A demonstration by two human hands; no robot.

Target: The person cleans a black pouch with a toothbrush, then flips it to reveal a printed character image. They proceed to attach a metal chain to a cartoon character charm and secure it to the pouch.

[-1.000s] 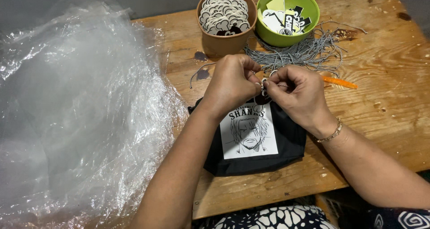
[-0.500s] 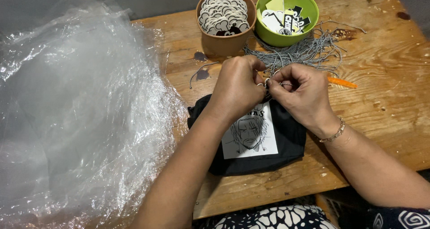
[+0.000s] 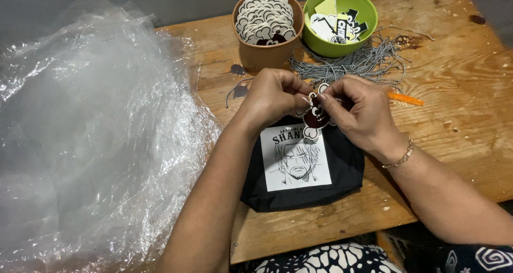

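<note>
Change: the dark charm (image 3: pixel 315 117), hidden between the hands earlier, is now exposed, hanging lengthwise above the black pouch (image 3: pixel 304 169).
Pouch label: white rectangle, face drawing, centred.
Fingers: left hand (image 3: pixel 272 94) and right hand (image 3: pixel 360 115) are pinched on the charm's top.

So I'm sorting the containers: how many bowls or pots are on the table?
2. A brown pot of white-edged tags stands at the table's far edge; a green bowl of cards sits right beside it. The plastic sheeting may hide more.
</note>
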